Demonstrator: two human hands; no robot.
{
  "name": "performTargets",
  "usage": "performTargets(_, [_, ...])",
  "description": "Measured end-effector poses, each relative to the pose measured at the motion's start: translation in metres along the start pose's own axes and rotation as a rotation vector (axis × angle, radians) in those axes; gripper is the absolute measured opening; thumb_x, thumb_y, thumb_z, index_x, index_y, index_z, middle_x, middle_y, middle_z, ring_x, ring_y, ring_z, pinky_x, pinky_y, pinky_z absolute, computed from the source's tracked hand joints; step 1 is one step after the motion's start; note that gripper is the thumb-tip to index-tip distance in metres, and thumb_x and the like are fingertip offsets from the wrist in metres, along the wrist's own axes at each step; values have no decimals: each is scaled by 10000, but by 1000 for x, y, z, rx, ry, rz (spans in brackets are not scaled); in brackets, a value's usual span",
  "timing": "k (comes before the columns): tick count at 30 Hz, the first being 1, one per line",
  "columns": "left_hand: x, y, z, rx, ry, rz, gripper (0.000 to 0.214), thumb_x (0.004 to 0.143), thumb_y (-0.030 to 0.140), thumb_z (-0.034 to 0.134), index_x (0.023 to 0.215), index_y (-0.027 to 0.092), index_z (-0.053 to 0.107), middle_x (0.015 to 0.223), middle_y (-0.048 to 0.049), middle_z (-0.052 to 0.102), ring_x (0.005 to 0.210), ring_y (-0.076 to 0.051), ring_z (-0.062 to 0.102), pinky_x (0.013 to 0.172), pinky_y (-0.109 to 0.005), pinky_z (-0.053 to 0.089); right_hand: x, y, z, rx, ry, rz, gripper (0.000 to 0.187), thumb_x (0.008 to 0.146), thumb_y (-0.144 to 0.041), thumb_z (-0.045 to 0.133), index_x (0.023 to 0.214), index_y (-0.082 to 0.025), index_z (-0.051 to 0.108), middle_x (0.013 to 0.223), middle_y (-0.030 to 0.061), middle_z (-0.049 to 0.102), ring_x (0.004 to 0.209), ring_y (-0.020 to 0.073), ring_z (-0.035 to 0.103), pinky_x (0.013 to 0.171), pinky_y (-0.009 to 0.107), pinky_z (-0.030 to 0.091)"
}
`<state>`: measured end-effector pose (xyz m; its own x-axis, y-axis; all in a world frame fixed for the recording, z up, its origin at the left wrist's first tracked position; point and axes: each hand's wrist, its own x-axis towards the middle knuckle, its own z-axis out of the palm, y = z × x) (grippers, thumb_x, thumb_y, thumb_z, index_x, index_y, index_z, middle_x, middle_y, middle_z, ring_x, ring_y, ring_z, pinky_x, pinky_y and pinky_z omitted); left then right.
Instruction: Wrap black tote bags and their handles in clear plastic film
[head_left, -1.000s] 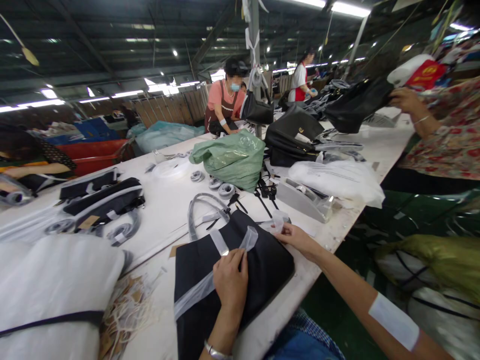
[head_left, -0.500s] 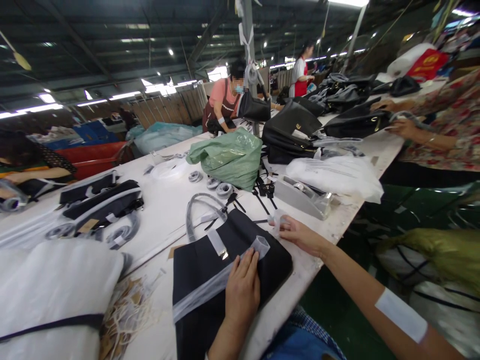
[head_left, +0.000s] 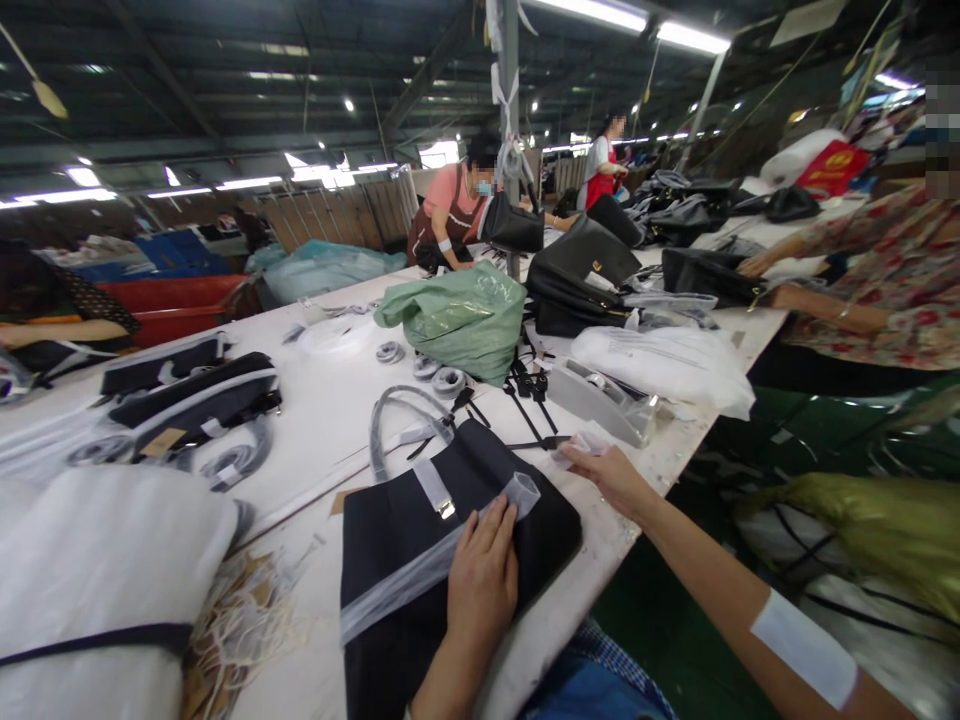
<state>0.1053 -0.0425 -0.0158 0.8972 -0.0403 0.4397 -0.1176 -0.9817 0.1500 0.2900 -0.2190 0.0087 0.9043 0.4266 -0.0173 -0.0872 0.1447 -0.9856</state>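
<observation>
A black handbag [head_left: 390, 525] lies on the white table in front of me. Across its face runs a handle in clear plastic wrap [head_left: 401, 590], and a second wrapped handle [head_left: 375, 430] loops out behind it. White film covers the strap above the gold clasp [head_left: 447, 509]. My left hand [head_left: 484, 570] rests flat on the bag and the wrapped handle, fingers stretched out. Just beyond the bag's right edge, my right hand [head_left: 611, 478] pinches a thin translucent plastic piece [head_left: 592, 437]. Beside those fingertips lies a black strap [head_left: 547, 443].
A grey tape dispenser [head_left: 600, 395] stands behind my right hand. Farther back are a green plastic bag [head_left: 457, 315], coiled wrapped handles [head_left: 448, 382] and white packaging [head_left: 667, 360]. A white foam roll [head_left: 97, 570] fills the near left. Co-workers handle black bags around the table.
My right hand has shifted slightly right and down with the plastic piece, turning its back more toward me. My left hand stays on the bag. The co-worker's hands at right have moved lower.
</observation>
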Motion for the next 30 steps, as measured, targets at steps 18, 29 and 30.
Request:
performTargets(18, [-1, -1, 2, -25, 35, 8, 596, 865, 23, 399, 1444, 160, 425, 1476, -77, 494, 1346, -214, 484, 1116, -470, 433, -18, -40, -29, -449, -240, -83, 378, 761, -441, 759, 1027, -205, 632, 975, 33, 645, 881, 198, 590, 832, 334, 495])
performTargets(29, [-1, -2, 4, -32, 37, 8, 555, 886, 45, 419, 1430, 152, 442, 1473, -90, 497, 1341, -219, 491, 1115, -478, 436, -21, -42, -36, -300, -208, -2, 528, 623, -453, 861, 1083, -302, 652, 1226, 29, 670, 1169, 316, 586, 963, 445, 505])
performTargets(30, [-1, -2, 4, -38, 41, 8, 550, 887, 48, 420, 1427, 151, 447, 1470, -93, 500, 1340, -222, 492, 1114, -478, 436, -24, -46, -38, -338, -273, 3, 565, 636, -449, 852, 1147, -332, 641, 1270, 17, 653, 1217, 321, 560, 994, 453, 489])
